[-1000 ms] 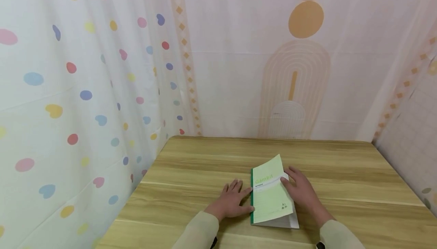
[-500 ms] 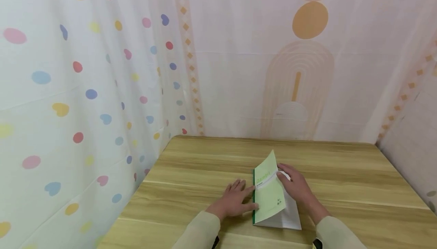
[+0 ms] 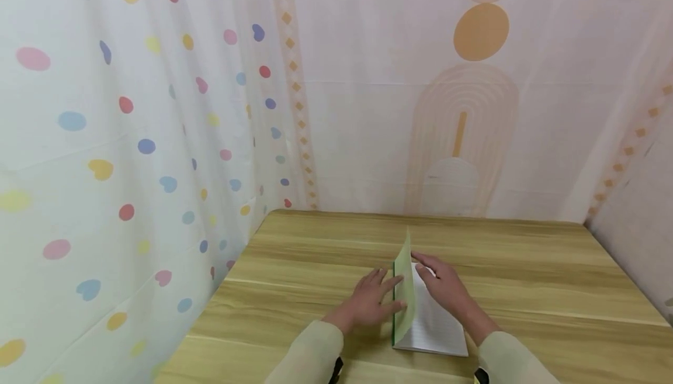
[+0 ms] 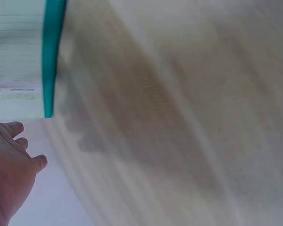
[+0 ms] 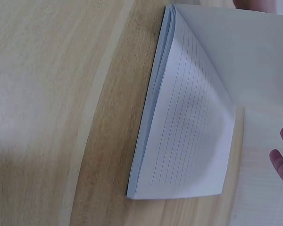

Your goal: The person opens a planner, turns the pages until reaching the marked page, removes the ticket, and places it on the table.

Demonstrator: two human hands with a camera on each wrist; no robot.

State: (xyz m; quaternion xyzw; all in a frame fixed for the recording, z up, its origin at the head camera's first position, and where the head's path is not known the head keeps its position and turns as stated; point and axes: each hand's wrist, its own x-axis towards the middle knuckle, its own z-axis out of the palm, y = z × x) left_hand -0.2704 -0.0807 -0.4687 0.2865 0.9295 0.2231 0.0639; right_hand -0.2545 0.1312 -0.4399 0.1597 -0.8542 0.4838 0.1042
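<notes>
A notebook with a light green cover (image 3: 403, 302) and green spine lies on the table, its cover standing nearly upright. Under it the lined white page (image 3: 433, 325) shows, and again, in the right wrist view, the ruled page (image 5: 188, 122). My left hand (image 3: 368, 302) is at the outer side of the cover, fingers spread and tips overlapping it. On the inner side my right hand (image 3: 449, 290) has its fingers extended, tips right by the cover's far edge. In the left wrist view, the left hand (image 4: 9, 174) appears beside the teal-green spine (image 4: 51, 56).
The wood-grain table (image 3: 294, 255) reaches back to a pale curtain (image 3: 357, 138) with arch patterns. A curtain with coloured dots (image 3: 158, 226) hangs along the left side, and a pale wall covering (image 3: 636, 232) stands at right.
The cover has swung up from slightly lifted to nearly upright, uncovering the page. My right hand has moved left with it; the left hand's fingers have come onto the cover's outer side.
</notes>
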